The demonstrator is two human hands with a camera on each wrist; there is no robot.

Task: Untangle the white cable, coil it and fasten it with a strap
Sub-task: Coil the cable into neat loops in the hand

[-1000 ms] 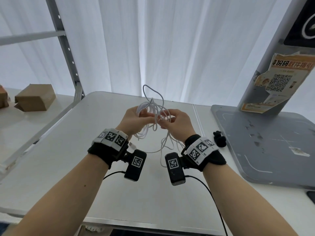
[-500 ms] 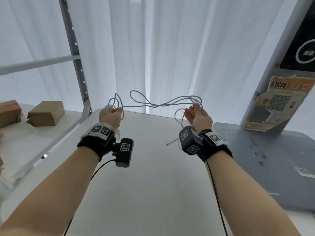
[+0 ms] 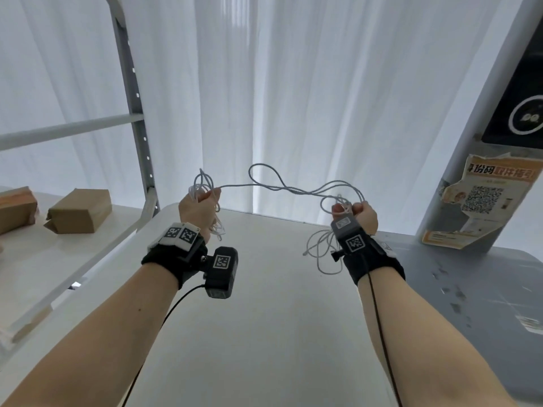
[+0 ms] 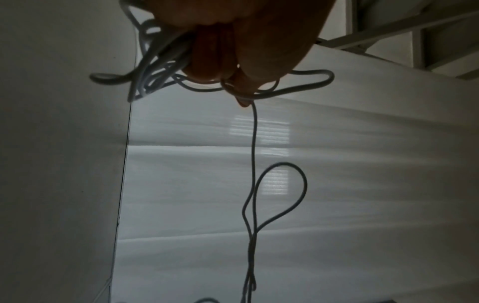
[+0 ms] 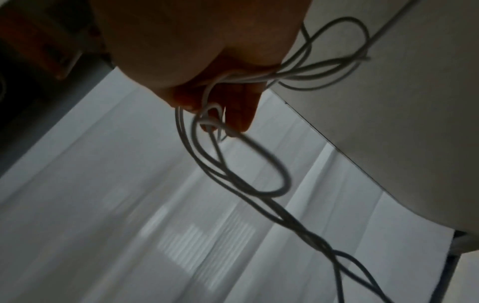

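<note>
White curtain [image 3: 293,98] behind; cardboard boxes [image 3: 79,211] left of table [image 3: 264,318].

Bare forearms, no sleeves. Black fabric wrist straps [image 3: 164,259] on both wrists, each topped by a white plate [image 3: 179,235] printed with black-and-white square fiducial codes. Boxy black wrist cameras [image 3: 220,271] clipped to the inner side of each strap, each carrying its own square code tag; a small silver screw on the left mount. Thin black leads [image 3: 379,333] trailing back from each camera along the forearms.
</note>
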